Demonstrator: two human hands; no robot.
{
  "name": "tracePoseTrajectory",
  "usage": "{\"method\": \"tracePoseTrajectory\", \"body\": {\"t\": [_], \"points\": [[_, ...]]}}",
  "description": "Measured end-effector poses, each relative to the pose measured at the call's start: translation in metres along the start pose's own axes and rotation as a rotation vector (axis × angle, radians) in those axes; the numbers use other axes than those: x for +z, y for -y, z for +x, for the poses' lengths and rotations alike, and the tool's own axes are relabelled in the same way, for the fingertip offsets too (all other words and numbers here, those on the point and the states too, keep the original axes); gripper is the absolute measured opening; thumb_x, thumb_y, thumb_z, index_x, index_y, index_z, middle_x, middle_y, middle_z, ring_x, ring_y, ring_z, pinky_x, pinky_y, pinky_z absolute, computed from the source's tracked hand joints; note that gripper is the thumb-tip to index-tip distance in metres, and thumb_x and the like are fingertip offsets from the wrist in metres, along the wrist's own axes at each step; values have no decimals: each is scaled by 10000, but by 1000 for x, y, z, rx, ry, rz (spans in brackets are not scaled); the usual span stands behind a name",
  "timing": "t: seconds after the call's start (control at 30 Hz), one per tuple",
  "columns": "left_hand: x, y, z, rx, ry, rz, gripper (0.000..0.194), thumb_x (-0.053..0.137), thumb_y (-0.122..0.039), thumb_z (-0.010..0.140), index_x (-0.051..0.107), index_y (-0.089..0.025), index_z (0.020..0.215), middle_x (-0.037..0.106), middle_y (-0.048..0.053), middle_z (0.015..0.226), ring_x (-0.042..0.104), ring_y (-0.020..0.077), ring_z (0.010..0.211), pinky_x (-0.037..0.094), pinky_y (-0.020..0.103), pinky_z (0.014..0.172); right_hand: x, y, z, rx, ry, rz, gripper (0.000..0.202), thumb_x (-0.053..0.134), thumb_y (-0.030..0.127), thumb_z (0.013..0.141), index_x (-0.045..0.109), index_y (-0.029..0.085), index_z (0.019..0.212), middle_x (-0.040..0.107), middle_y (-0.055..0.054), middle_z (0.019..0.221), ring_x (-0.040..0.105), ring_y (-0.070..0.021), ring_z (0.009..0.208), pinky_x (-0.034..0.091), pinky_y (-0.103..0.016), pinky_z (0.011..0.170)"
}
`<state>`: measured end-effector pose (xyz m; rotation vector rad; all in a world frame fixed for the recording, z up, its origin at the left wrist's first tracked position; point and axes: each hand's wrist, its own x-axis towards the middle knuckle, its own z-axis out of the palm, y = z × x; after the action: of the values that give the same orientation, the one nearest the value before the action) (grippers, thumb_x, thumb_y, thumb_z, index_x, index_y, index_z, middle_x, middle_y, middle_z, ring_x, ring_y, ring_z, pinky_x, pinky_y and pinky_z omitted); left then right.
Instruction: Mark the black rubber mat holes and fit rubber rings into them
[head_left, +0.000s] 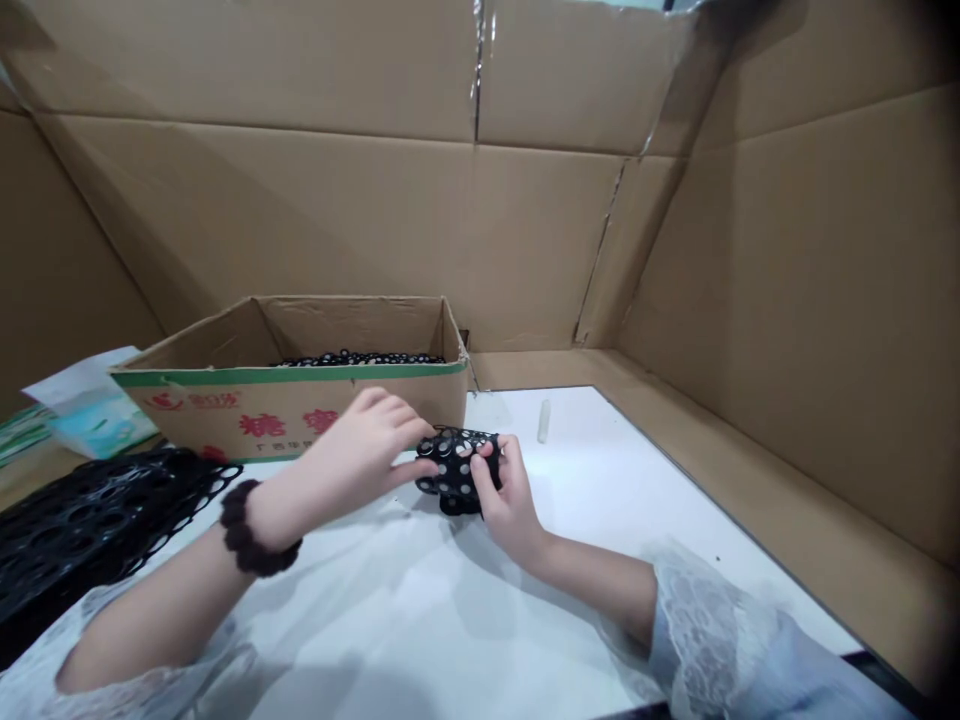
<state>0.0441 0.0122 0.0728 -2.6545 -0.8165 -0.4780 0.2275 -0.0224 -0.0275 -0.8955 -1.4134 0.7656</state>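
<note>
Between my hands, just above the white tabletop, is a folded black sheet full of round holes [454, 478]. My right hand [514, 510] grips its right end, thumb on the near side and fingers behind. At the upper left corner, my left hand [367, 435] pinches the sheet between thumb and fingers. A dark scrunchie [251, 530] circles my left wrist. Part of the sheet's far side is hidden by my fingers.
An open cardboard box [300, 400] behind my left hand holds many black ringed pieces [360, 358]. Larger black sheets with holes [97, 520] lie at the left, near a tissue pack [97, 415]. A small translucent tube [544, 421] lies on the white tabletop [600, 480]. Cardboard walls [360, 220] surround the area.
</note>
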Motion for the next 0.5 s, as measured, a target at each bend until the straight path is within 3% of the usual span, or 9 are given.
{"method": "tracePoseTrajectory", "body": {"t": [0.13,0.23,0.33,0.4,0.5], "points": [[13,-12,1,-50,114,-128,199,467,-314,872,604,-174,907,632,30,823,531,167,829,315,359,872,1,2,0,-9,40,46,164,465,284,851,315,230,887,509,-17,902,515,-133,836,415,-278,790],[13,-14,2,-112,135,-294,198,475,-328,858,624,-202,818,643,-3,775,543,147,776,316,338,865,3,2,-1,35,57,37,302,564,279,785,287,238,899,477,-1,880,512,-132,804,430,-276,762],[8,-16,2,-245,113,-438,254,455,-349,843,633,-204,733,659,-15,740,561,139,709,373,287,769,5,2,-4,34,42,-32,298,556,269,782,283,238,896,425,9,857,485,-123,773,424,-261,722],[3,-11,1,-394,-65,-373,279,433,-342,841,631,-190,716,662,-4,747,565,149,707,390,279,713,6,2,-8,26,27,-80,294,553,271,779,282,236,887,396,12,841,460,-119,752,414,-255,701],[-8,13,-5,-613,-541,72,291,406,-327,855,636,-149,851,644,41,841,541,193,854,338,373,846,5,2,-11,36,52,-118,287,548,276,777,281,231,874,388,15,819,442,-117,719,405,-259,686]]}}
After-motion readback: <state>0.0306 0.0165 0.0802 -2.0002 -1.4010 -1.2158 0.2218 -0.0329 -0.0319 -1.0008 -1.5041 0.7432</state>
